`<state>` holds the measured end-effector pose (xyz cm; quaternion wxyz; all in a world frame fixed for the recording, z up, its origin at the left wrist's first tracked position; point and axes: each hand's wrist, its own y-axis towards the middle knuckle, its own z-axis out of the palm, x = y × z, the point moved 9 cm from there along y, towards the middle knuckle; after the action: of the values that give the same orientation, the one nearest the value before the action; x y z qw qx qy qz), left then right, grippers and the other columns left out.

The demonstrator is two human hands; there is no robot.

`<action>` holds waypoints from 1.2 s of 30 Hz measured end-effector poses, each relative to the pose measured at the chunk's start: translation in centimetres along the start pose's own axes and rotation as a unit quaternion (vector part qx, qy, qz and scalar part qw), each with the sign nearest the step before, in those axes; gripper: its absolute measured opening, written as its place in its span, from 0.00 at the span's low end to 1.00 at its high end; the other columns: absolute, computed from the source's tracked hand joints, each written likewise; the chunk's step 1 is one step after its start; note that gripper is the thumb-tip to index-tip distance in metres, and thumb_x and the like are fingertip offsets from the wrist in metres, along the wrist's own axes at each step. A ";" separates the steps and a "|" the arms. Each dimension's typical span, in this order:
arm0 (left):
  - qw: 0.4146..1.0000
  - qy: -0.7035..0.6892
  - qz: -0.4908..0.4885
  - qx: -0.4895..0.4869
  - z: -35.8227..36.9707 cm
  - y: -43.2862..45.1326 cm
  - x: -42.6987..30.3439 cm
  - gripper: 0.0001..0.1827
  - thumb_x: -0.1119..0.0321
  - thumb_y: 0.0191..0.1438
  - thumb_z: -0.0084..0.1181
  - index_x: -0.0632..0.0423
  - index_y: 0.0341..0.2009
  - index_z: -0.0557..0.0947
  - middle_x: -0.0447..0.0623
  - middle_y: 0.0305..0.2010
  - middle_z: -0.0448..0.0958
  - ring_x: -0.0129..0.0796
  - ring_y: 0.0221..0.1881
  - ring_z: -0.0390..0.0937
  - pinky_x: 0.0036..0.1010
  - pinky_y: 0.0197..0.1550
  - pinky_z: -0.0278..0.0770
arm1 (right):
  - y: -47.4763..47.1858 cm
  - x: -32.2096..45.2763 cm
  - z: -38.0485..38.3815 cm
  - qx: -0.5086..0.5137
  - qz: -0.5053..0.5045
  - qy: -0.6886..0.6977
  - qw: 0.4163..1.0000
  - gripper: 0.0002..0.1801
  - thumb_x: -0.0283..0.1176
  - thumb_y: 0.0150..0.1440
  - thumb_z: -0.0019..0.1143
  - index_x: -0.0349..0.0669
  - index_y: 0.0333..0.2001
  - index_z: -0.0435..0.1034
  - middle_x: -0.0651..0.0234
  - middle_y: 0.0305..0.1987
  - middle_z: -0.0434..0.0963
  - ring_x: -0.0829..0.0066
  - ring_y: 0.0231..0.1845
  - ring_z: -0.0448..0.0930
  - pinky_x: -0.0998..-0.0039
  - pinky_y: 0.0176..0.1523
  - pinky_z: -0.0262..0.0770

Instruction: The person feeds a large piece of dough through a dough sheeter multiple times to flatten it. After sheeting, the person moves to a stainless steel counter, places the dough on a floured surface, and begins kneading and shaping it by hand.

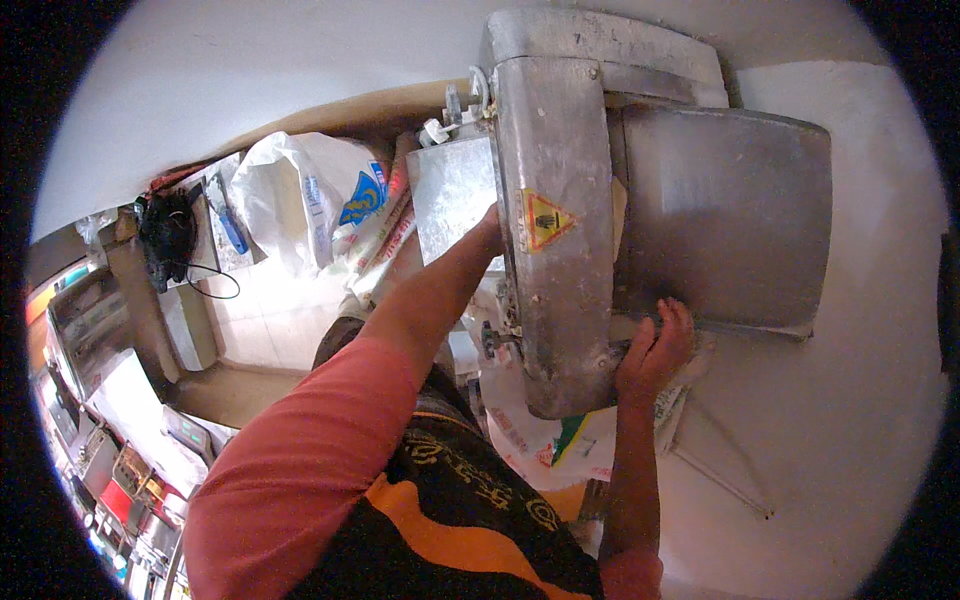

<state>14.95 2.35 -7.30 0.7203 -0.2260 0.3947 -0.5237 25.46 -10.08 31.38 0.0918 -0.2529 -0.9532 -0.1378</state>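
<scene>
In front of me stands a worn stainless-steel machine (559, 300), probably a dough sheeter, with a triangular hand-hazard sticker (547, 220) on its casing. A wide, sloping metal tray (739, 217) extends from its right side. The edge of a pale sheet (619, 217), maybe dough, shows in the slot between casing and tray. My left hand (491, 223) reaches to the machine's left side; the casing hides its fingers, over a shiny metal plate (450, 187). At the tray's lower edge is my right hand (660, 349), fingers extended and thumb apart, with nothing visible in it.
A black knob (490, 339) juts from the casing's lower left. Printed sacks (517, 420) lie beneath the machine. Left of it are a white plastic bag (281, 195), a blue-handled scraper (234, 232) and a black bag (169, 232) with a cord. A pale wall (840, 420) rises at right.
</scene>
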 end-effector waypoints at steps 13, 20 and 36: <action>0.957 0.238 -0.025 -0.164 -6.6 -10.0 -6.3 0.24 0.49 0.44 0.58 0.56 0.36 0.78 0.51 0.33 0.76 0.35 0.29 0.73 0.33 0.29 0.69 | -0.5 -1.2 0.8 0.004 0.012 -0.027 1.000 0.13 0.30 0.55 0.41 0.31 0.39 0.68 0.51 0.47 0.70 0.54 0.48 0.69 0.60 0.53 0.61; 0.974 0.104 0.097 -0.177 -11.1 -18.7 -12.5 0.23 0.58 0.40 0.63 0.58 0.38 0.75 0.53 0.32 0.76 0.41 0.29 0.75 0.35 0.31 0.72 | -0.5 -2.7 0.7 -0.015 0.055 0.038 0.998 0.14 0.33 0.56 0.43 0.34 0.42 0.67 0.51 0.50 0.68 0.54 0.54 0.65 0.57 0.58 0.57; 0.988 0.102 0.096 0.071 -3.5 -41.5 -18.5 0.26 0.65 0.42 0.62 0.60 0.47 0.71 0.51 0.41 0.75 0.34 0.39 0.74 0.29 0.43 0.71 | -14.3 21.6 20.0 0.226 0.522 0.593 0.570 0.21 0.39 0.61 0.33 0.36 0.51 0.61 0.60 0.51 0.68 0.69 0.51 0.67 0.70 0.56 0.58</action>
<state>-14.36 5.40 27.44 0.7375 -0.0814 0.4475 -0.4993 -2.36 -5.98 14.71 0.7462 -0.5397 -0.3882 0.0346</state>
